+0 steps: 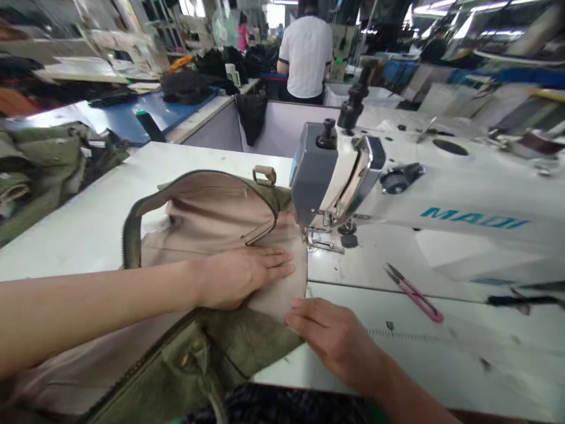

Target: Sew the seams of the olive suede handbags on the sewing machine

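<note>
An olive green bag (247, 333) with a pinkish-beige lining (212, 215) lies across the table, its long zipper opening spread apart. My left hand (247, 274) rests flat on the lining, fingers stretched toward the sewing machine (441, 182). At the lining's right edge my right hand (331, 335) pinches the fabric between thumb and fingers. That edge runs up to the presser foot (324, 244), beside the needle area. Whether the foot is pressing on the cloth I cannot tell.
Pink-handled thread snips (415, 294) lie on the table right of the bag. A ruler scale (401, 335) runs along the tabletop. More olive fabric (44, 165) is piled at the left, near a dark thread cone (150, 125). A person in a white shirt (306, 56) stands beyond.
</note>
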Motion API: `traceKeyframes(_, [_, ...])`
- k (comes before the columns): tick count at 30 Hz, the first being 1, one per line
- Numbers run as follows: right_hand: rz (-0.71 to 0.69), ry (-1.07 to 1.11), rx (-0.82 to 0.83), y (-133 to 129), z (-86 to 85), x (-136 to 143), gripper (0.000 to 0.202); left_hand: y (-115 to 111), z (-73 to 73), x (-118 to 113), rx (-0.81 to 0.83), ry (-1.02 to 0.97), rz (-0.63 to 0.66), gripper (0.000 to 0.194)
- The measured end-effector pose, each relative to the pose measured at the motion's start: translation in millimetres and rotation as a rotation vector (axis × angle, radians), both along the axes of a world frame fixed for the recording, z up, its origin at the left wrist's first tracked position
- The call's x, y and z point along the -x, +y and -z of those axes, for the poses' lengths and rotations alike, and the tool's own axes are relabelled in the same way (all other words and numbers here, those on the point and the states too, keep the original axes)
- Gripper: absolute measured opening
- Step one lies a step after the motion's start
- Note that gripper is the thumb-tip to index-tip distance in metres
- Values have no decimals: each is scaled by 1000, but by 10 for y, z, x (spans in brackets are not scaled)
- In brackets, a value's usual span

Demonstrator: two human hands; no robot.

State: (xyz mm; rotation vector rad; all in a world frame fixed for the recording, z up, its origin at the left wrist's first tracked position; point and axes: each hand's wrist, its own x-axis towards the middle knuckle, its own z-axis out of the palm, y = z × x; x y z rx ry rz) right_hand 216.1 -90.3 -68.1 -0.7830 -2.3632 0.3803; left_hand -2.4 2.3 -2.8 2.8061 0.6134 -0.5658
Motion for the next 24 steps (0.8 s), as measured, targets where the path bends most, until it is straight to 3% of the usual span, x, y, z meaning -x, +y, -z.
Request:
traceKeyframes(9, [30,37,-41,314,76,-19,27,442,91,45,36,-204,4,78])
traceKeyframes(15, [70,52,-33,521,119,-54,25,768,223,77,63,-211,56,82])
traceKeyframes(18, [114,74,-30,569,165,-39,25,937,130,34,72,-190,35,80])
traceKeyframes(20, [125,86,-26,580,189,-26,25,889,-56,-2,119,-181,-6,57])
traceKeyframes(22, [126,96,-24,585,197,-20,24,605,-261,-36,138,-179,-79,32])
traceKeyframes(24, [123,103,-22,588,183,-20,24,110,-355,-60,49,-219,-134,52])
